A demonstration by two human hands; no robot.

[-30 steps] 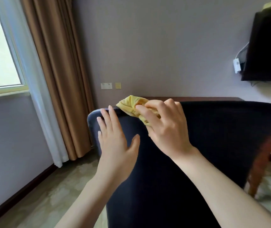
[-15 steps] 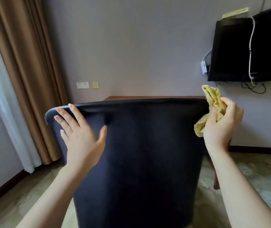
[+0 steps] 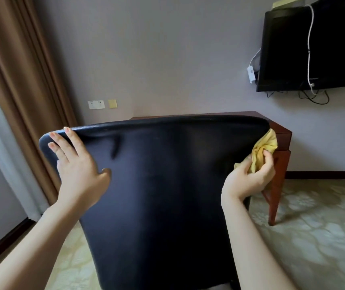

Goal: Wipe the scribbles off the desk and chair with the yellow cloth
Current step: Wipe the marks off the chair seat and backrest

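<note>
Right hand (image 3: pixel 249 178): clenched round the yellow cloth (image 3: pixel 264 146), at the right edge of the chair (image 3: pixel 167 195) back.
Left hand (image 3: pixel 79 166): flat, fingers straight, pressing the back's upper left.
Key relation: the chair back spreads left of the cloth; the surface (image 3: pixel 280 130) lies just beyond, far right.

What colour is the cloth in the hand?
Yellow. The cloth is bunched in the right hand at the chair's edge, head view.

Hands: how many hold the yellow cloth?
1: the right hand grips the yellow cloth at the right edge of the chair; the left hand rests flat on it.
</note>
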